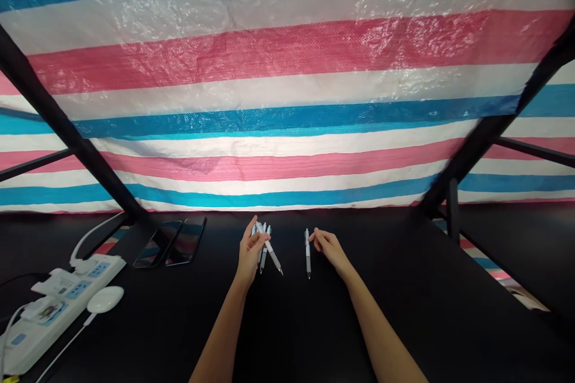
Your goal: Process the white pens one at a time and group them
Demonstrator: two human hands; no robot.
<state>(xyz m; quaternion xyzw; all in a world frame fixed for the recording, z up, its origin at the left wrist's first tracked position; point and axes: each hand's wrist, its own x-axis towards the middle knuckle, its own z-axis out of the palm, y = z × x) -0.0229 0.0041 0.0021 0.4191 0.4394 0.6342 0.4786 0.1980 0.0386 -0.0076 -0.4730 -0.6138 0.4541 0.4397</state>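
Note:
My left hand (250,254) pinches a white-and-grey pen (274,258) between thumb and fingers, its tip slanting down to the right. Its index finger points up and away. More pens of the same look (263,258) cluster just under and behind that one; whether the hand holds them too is unclear. To the right, a single white-and-grey pen (308,257) lies lengthwise on the black table, tip toward me. My right hand (327,246) has its fingers curled in a pinch at the right edge of this pen's upper end.
Two dark phones (185,242) lie side by side at the left. Nearer me is a white power strip (63,305) with plugs and cables, beside a round white charger (105,299). Black frame bars (471,158) slope up on both sides, before a striped plastic sheet (287,167).

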